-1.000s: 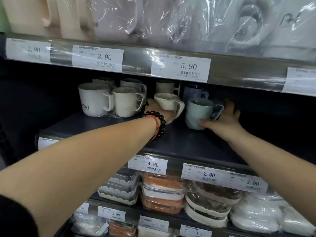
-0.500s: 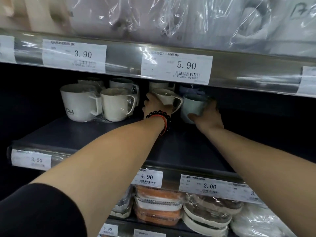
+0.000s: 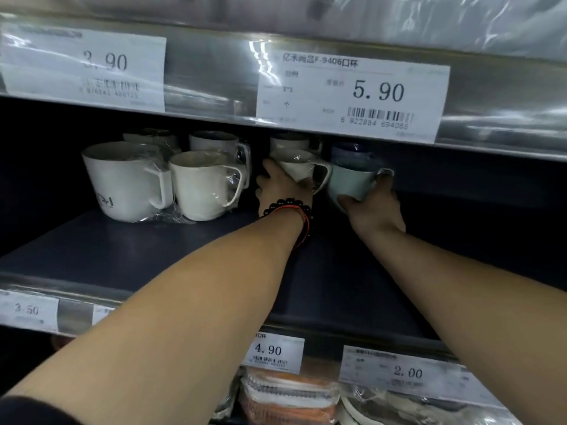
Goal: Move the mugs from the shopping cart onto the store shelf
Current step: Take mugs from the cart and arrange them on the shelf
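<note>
Both arms reach deep onto the dark store shelf (image 3: 138, 256). My left hand (image 3: 280, 188), with a black bead bracelet and a red cord at the wrist, grips a tilted cream mug (image 3: 302, 168) from its left side. My right hand (image 3: 372, 204) cups a pale green mug (image 3: 349, 180) from below and the right, close against the cream one. Directly behind them stand another white mug (image 3: 288, 142) and a blue mug (image 3: 349, 153). The shopping cart is out of view.
Left of my hands stand a large white mug (image 3: 122, 179) and a cream mug (image 3: 199, 185) in clear wrap, with two more behind. A shelf rail (image 3: 214, 72) with price labels hangs just above. Wrapped dishes (image 3: 288, 394) fill the shelf below.
Both hands have pushed the two mugs further back on the shelf, up against the rear mugs. My head has moved closer, so the shelf looks larger.
</note>
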A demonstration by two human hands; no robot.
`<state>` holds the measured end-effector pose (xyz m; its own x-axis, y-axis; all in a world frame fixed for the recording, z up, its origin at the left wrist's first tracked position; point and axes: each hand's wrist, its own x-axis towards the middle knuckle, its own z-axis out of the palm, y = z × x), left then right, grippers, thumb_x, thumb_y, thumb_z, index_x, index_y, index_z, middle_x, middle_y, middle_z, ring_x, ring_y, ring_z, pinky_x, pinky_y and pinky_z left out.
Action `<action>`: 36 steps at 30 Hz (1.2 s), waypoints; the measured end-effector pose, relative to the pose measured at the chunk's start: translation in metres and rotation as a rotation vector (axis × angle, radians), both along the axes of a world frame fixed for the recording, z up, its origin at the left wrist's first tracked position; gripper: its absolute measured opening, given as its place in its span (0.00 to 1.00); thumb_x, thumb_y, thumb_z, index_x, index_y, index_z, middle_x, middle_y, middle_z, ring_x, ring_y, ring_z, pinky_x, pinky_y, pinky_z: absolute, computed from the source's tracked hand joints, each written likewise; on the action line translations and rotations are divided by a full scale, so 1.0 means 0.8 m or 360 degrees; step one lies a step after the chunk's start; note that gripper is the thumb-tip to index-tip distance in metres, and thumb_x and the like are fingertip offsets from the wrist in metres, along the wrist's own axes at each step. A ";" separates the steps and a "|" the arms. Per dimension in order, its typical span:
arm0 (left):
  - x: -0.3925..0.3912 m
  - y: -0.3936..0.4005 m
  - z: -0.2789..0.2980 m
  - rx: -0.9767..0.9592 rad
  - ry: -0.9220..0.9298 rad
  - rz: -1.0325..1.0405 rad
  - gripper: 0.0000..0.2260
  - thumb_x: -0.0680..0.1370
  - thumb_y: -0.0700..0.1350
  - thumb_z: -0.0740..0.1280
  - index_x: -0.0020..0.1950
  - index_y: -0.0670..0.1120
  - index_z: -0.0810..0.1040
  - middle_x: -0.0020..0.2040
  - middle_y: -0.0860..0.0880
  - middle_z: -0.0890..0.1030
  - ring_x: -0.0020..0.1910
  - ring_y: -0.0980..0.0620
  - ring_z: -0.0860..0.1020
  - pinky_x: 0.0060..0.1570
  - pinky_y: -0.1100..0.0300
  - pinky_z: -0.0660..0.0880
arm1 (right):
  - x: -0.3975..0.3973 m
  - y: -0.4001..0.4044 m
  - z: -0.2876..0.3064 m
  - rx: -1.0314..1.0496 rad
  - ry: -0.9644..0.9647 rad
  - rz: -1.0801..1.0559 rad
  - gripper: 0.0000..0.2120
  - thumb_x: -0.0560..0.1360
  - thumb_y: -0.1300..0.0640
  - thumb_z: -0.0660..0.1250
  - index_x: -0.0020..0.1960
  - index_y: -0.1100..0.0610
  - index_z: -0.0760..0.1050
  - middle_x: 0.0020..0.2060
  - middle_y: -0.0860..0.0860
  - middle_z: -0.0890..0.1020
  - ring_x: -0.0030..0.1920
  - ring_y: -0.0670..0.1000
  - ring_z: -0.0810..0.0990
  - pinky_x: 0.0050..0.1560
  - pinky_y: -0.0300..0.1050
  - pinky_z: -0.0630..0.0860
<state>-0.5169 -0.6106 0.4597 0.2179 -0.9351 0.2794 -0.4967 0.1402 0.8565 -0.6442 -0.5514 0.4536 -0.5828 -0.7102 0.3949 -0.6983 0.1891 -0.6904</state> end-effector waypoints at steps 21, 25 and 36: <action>0.013 0.067 0.017 0.0094 -0.0234 -0.0248 0.44 0.72 0.59 0.69 0.77 0.48 0.46 0.70 0.39 0.63 0.66 0.37 0.68 0.63 0.48 0.67 | 0.001 0.026 0.018 0.0193 -0.0106 0.0191 0.39 0.69 0.43 0.69 0.74 0.52 0.56 0.66 0.57 0.74 0.63 0.61 0.76 0.59 0.50 0.74; 0.023 0.108 0.025 -0.0018 -0.0465 -0.0474 0.35 0.74 0.60 0.67 0.73 0.50 0.54 0.67 0.40 0.66 0.63 0.37 0.71 0.61 0.49 0.70 | 0.004 0.060 0.026 0.0192 -0.0053 0.0344 0.27 0.72 0.47 0.68 0.69 0.52 0.67 0.59 0.52 0.79 0.54 0.54 0.80 0.42 0.40 0.70; 0.168 0.250 0.034 -0.0375 -0.0650 -0.0424 0.14 0.77 0.54 0.63 0.61 0.52 0.75 0.54 0.55 0.79 0.56 0.57 0.75 0.58 0.62 0.69 | 0.073 0.189 0.036 -0.0182 0.0230 0.0962 0.11 0.68 0.47 0.66 0.51 0.43 0.76 0.43 0.41 0.81 0.47 0.45 0.79 0.51 0.46 0.77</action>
